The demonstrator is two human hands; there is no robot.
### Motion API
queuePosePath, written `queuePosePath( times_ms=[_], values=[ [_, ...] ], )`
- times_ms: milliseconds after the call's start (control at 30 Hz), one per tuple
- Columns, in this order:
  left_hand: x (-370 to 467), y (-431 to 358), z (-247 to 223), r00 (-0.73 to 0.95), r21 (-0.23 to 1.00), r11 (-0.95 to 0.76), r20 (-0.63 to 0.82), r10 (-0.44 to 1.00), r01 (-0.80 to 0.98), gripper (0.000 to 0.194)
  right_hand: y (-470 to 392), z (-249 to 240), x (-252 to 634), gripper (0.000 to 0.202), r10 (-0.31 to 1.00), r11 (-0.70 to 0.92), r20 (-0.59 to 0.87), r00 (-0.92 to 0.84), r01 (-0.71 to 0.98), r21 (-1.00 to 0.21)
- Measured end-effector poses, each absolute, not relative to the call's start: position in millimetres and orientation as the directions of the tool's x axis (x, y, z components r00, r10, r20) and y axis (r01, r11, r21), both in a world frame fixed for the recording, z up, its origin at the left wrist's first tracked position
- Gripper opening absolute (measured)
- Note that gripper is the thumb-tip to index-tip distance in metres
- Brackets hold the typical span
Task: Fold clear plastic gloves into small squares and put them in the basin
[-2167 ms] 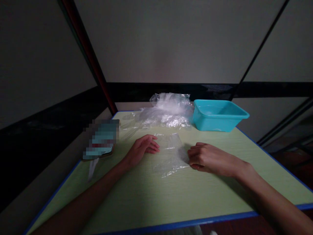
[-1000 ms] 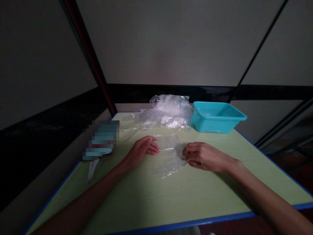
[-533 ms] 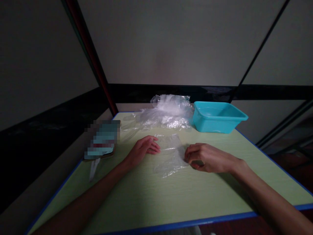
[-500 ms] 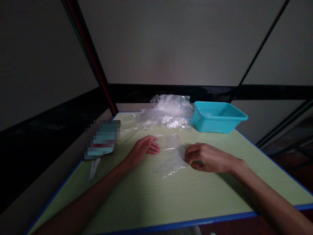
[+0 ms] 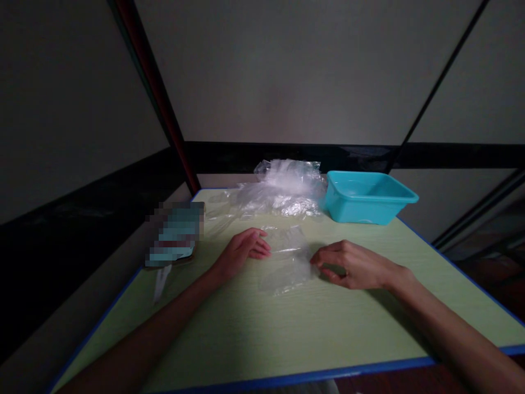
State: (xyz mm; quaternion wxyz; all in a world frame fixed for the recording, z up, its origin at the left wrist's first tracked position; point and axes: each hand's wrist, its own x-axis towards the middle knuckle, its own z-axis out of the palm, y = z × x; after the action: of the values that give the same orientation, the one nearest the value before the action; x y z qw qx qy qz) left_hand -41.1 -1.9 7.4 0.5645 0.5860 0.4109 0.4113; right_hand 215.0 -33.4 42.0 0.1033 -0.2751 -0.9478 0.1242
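A clear plastic bag (image 5: 286,265) lies flat on the table between my two hands, with a crease across its middle. My left hand (image 5: 246,249) rests at the bag's left side, its fingers stretched out toward the film and holding nothing. At the right edge of the bag is my right hand (image 5: 348,265). Its fingers are bent, with a gap showing between thumb and forefinger, and the fingertips are at or just beside the film.
Behind the bag, a heap of clear plastic bags (image 5: 283,189) spreads along the back of the light green table (image 5: 254,339). A turquoise plastic basin (image 5: 361,208) stands at the back right. Something blurred out (image 5: 176,235) is at the left edge, with a white strip (image 5: 162,283) beside it. Walls enclose the back and left.
My right hand's thumb and fingers have loosened slightly at the bag's edge. The bag lies a little flatter. My left hand has hardly moved, and the view has shifted a touch.
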Motion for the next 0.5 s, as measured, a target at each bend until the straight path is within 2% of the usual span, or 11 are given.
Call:
queuePosePath(
  times_ms=[300, 500],
  values=[
    [-42.2, -1.1, 4.6, 0.336, 0.999, -0.036, 0.028, 0.941, 0.018, 0.04, -27.9, 37.8, 211.6, 0.015, 0.45, 0.893, 0.138, -0.882, 0.439, -0.104],
    [-42.6, -2.2, 6.3, 0.343, 0.999, -0.044, 0.036, 0.939, 0.016, 0.039, -23.5, 33.3, 214.5, 0.026, 0.415, 0.908, 0.156, -0.897, 0.418, -0.01]
  ],
)
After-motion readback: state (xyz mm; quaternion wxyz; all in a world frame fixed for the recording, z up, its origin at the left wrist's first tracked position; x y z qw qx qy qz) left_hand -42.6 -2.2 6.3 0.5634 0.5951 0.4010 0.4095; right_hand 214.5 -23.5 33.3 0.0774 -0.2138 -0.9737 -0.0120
